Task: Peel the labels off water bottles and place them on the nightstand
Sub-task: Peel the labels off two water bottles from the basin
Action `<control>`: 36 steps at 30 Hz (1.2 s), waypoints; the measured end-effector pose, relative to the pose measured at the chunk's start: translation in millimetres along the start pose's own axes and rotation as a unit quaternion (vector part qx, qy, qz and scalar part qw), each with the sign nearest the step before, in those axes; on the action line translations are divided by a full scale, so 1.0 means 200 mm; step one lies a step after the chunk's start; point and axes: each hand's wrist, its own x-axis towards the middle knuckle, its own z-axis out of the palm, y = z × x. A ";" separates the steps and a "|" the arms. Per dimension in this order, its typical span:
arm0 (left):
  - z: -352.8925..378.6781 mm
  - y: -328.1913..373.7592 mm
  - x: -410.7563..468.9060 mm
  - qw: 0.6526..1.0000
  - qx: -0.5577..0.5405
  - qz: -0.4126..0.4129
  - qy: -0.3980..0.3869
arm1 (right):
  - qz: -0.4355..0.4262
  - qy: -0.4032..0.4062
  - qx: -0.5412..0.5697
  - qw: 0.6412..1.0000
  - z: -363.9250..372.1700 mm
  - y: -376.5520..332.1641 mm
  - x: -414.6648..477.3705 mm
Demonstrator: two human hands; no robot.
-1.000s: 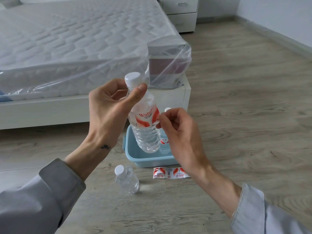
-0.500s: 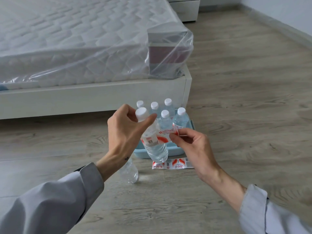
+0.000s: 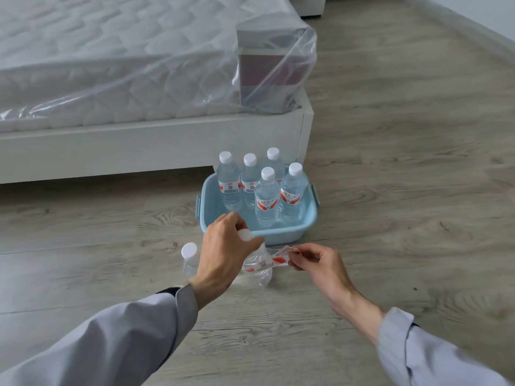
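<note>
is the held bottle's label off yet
Partly off: right hand pinches the red and white label's free end; the rest wraps the left hand's clear plastic bottle.

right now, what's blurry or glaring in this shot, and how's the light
Head view: light is soft and even, with only a faint shadow under the bed frame; white glare streaks run along the plastic wrap; the held bottle and its label look smeared, while the bottles in the tub are sharp.
</note>
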 end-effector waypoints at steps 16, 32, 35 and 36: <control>0.08 -0.14 -0.09 0.982 -0.119 0.075 -0.124 | 0.048 -0.003 -0.005 0.999 -0.15 0.17 0.01; 0.10 -0.23 -0.14 0.988 -0.106 0.081 -0.080 | 0.025 0.090 -0.226 0.970 -0.18 0.27 0.06; 0.12 -0.21 -0.16 0.987 -0.110 0.091 -0.069 | 0.051 0.105 -0.277 0.954 -0.14 0.29 0.07; 0.13 -0.20 -0.16 0.988 -0.111 0.090 -0.064 | 0.060 0.110 -0.293 0.948 -0.13 0.31 0.08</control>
